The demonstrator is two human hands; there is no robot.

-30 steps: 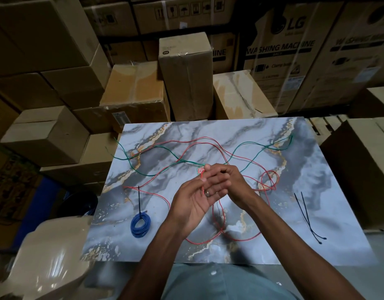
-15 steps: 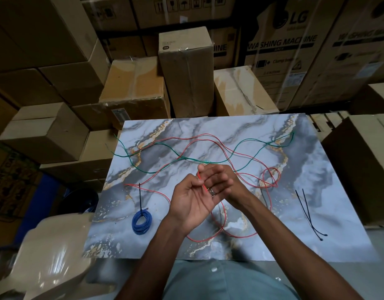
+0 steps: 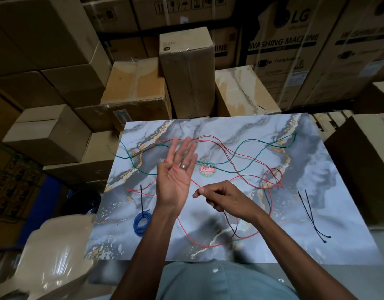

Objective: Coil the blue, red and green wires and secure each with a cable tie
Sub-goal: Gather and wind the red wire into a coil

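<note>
Fingers on the left hand are sticking straight up, red wire crossing them near the ring. Right hand is pinching that same wire just above the marble board. Blue coil is sitting tied at left.

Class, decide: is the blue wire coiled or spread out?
Coiled: the blue wire lies as a tight ring, a black cable tie standing out from it.

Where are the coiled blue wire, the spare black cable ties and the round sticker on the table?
blue wire (image 3: 142,221): head view, on the coil's bundled loops.
cable ties (image 3: 308,211): head view, mid-length where the two strips run close.
sticker (image 3: 207,169): head view, its red centre.
</note>
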